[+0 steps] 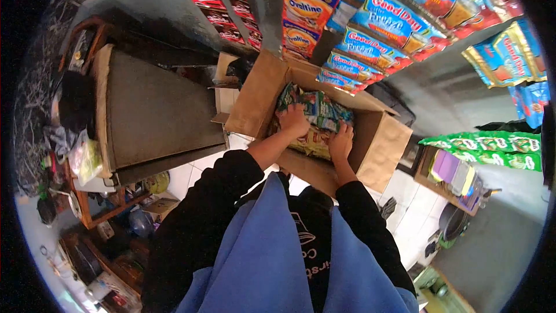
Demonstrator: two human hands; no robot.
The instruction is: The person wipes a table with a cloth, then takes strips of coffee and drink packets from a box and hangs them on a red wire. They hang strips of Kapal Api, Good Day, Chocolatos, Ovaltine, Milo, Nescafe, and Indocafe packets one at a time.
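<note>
Blue smooth fabric apron [260,255] over a black long-sleeved top filled the bottom, both sleeves reaching up to an open brown cardboard box [382,139], a plain matte rectangle with its flaps folded out. The box held crinkly, glossy plastic packets [315,107], green and blue at the top of the pile and yellowish lower down, packed toward the box's middle and near wall. Left hand [295,120] lay on the packets at mid-box with fingers curled downward; couldn't tell if it actually clasped one. Right hand [341,141] sat just beside it at the box's near wall, flat, fingers straight and close together, palm on the yellowish packets, clasping nothing. The hands were near each other, not touching. Beyond the box's far edge hung shiny foil sachet strips: orange Ovaltine sachets [304,8], blue Good Day sachets [394,17], and a green strip [492,145] off to the right. Left of the box stood a grey flat-topped cabinet [156,110] with a light wooden edge. White glossy floor tiles [185,177] showed below it.
</note>
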